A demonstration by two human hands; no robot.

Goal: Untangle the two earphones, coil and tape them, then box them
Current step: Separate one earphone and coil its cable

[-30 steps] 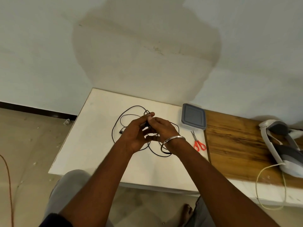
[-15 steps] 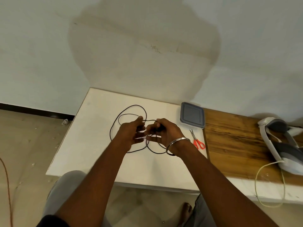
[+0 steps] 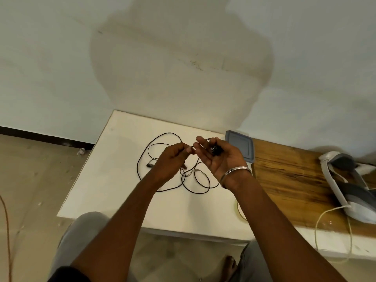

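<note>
Floor (image 3: 30, 180) runs along my left with an orange cord (image 3: 6, 231) trailing over it, and then comes the white desk (image 3: 114, 180) against the wall. Black earphone cable (image 3: 142, 159) loops over the desk top in a loose tangle, one earbud (image 3: 150, 165) lying flat just left of my left wrist, the big outer loop curving up and round behind my left hand (image 3: 173, 161). That hand hangs knuckles-up above the tangle, its fingers (image 3: 186, 148) curled together and pinched on a thin stretch of the cable at their tips. Below and between my hands more loops cross each other on the desk, with a small pale piece (image 3: 194, 171) on the cable among them. My right hand (image 3: 219, 157) is turned palm-up just beside the left, fingertips of the two nearly touching; its fingers are spread apart and only lightly curled, and a small dark lump of the earphones (image 3: 215, 150) rests in the palm under the thumb, cradled rather than gripped. A metal bangle (image 3: 236, 173) circles that wrist. Behind the right hand sits the grey-lidded box (image 3: 242, 143), at the seam where the white top meets a wooden board (image 3: 289, 180). Far right on the board lies a white and grey headset (image 3: 345, 184) with its pale cable (image 3: 325, 216) hanging over the front edge.
</note>
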